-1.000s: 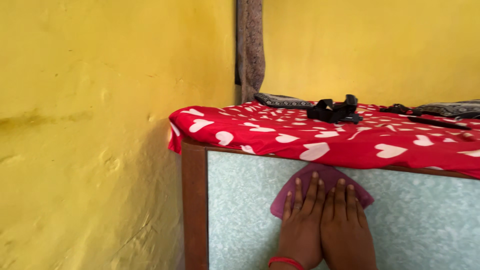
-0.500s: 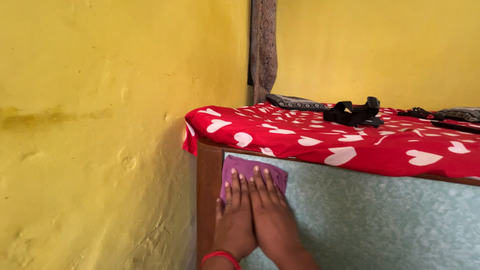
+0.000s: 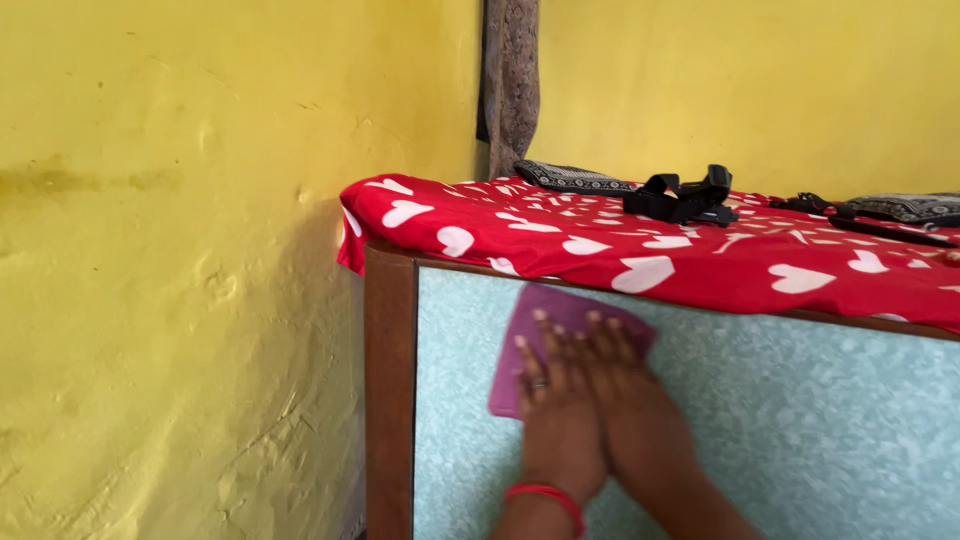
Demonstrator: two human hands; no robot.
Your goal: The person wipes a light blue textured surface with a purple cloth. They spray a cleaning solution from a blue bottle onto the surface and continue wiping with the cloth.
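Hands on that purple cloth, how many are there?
2. The left hand and the right hand lie side by side, flat on the purple cloth, against the pale green panel below the red heart-print sheet.

cloth [image 3: 540, 335] under both hands on panel [image 3: 800, 420] | strap [image 3: 685, 198] on sheet [image 3: 650, 250] above | wall [image 3: 180, 270] left

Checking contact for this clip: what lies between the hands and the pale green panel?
In the head view, a purple cloth lies flat between both hands and the panel.
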